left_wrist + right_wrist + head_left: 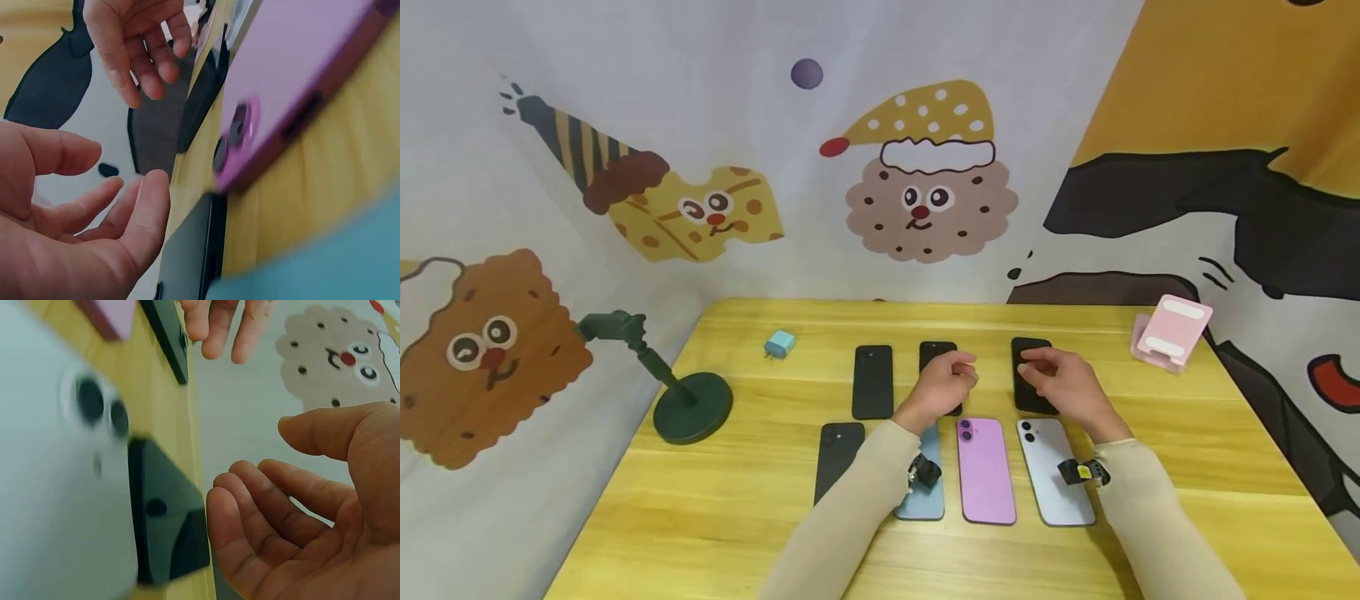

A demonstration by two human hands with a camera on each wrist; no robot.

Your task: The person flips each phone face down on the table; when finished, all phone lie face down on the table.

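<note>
Several smartphones lie on the wooden table in two rows. My left hand (942, 383) is over the middle black phone (936, 352) of the back row, its fingers loosely bent around nothing. My right hand (1067, 383) hovers over the right black phone (1028, 392), thumb apart from the relaxed fingers and nothing between them. Under my left sleeve a blue phone (928, 500) is partly hidden. A pink phone (987, 473) and a white phone (1051, 475) lie face down nearer me. In the right wrist view, the fingertips (224, 515) appear close beside the black phone (175, 519).
Another black phone (872, 383) lies back left, and a dark phone (837, 454) is in front of it. A green stand (692, 408) occupies the table's left side. A blue charger plug (780, 343) sits at the back, a pink phone stand (1172, 331) at the right.
</note>
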